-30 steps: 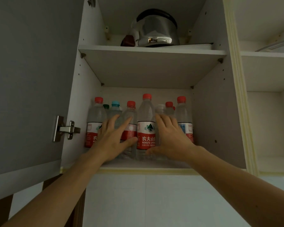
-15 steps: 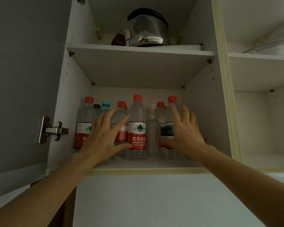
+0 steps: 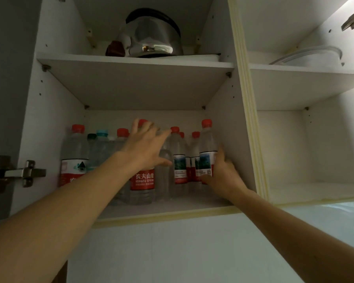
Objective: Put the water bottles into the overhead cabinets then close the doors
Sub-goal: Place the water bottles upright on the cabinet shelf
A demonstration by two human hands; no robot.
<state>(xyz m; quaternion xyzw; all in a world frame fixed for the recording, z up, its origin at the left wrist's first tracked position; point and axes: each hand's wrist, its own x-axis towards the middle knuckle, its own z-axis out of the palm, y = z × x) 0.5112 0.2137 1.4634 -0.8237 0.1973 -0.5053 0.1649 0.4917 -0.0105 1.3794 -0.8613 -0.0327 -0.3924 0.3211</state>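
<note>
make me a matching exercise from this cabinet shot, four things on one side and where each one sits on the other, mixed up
Things:
1. steel kettle
2. door hinge
3. light-blue-capped bottle
4. right hand

Places:
A. lower shelf, among the red-capped bottles on the left
B. upper shelf of the left compartment
C. on the open door at far left
D. against the rightmost bottle, by the compartment's right wall

Pairs: 1-B, 2-C, 3-A, 4-D
</note>
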